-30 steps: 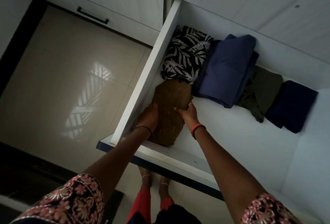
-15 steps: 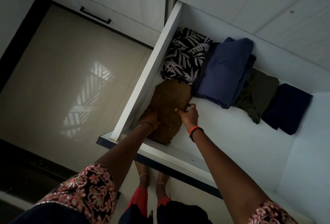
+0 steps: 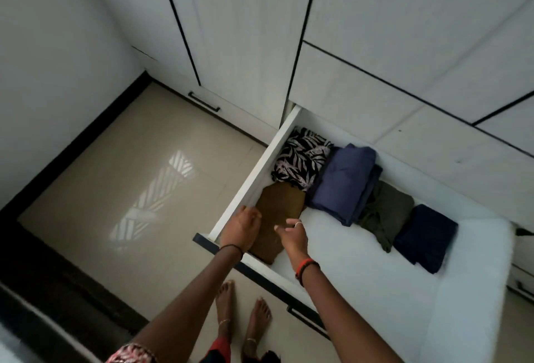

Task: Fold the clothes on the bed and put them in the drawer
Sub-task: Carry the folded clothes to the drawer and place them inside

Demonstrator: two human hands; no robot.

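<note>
A white drawer [image 3: 248,177] stands pulled out of the wardrobe. A folded brown garment [image 3: 278,212] lies in its front left corner. My left hand [image 3: 241,229] hovers over the garment's left edge with relaxed fingers and holds nothing. Over the garment's right edge, my right hand [image 3: 291,234] is lifted with fingers loosely spread, empty too. Behind the brown piece lies a black leaf-print garment [image 3: 302,157]. To the right follow a folded blue garment [image 3: 345,183], an olive one [image 3: 385,213] and a navy one [image 3: 424,237].
White wardrobe doors [image 3: 242,30] rise behind the drawer. A closed drawer with a black handle [image 3: 203,101] sits to the left. Glossy beige floor tiles [image 3: 115,189] spread left of the drawer. My bare feet [image 3: 242,313] stand just before the drawer front.
Both hands have let go of the brown garment and lifted off it. The camera has pulled back and up, showing more of the wardrobe.
</note>
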